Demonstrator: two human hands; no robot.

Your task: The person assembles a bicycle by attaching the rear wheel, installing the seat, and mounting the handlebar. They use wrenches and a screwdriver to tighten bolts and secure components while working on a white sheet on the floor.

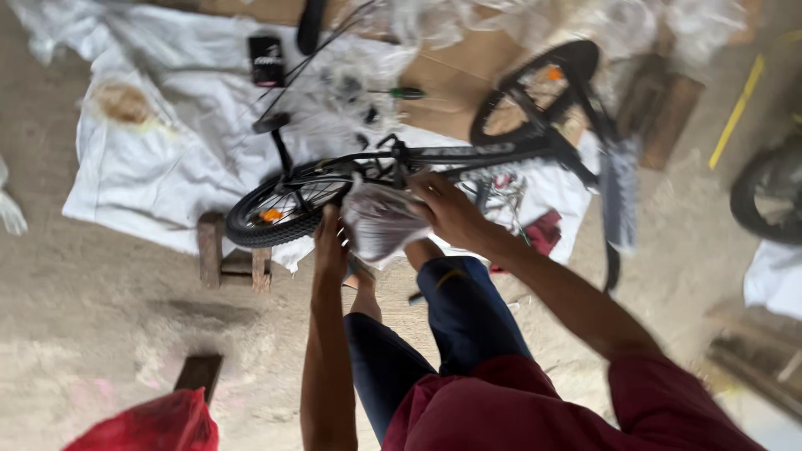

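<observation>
1. While we look down past our knees, our left hand (332, 244) and right hand (447, 209) both grip a crumpled sheet of clear plastic wrap (380, 221), fingers closed on its two sides.
2. We hold the wrap just in front of a small black bicycle (468, 152), which lies on its side across a white cloth (150, 159) spread on the dirt floor.
3. Our left hand sits right beside the bicycle's nearer wheel (280, 209), which carries an orange reflector; we cannot tell whether the fingers touch the tyre.
4. Our right hand is close to the frame near the middle of the bicycle, with the farther wheel (535, 88) well apart from it, over a piece of cardboard (451, 75).
5. We see a small wooden stool (232, 255) just beside the nearer wheel, at the cloth's edge.
6. We see a black can (266, 60) and a green-handled screwdriver (401, 93) on the cloth beyond the bicycle.
7. A red bag (154, 424) lies near our left side, well away from both hands.
</observation>
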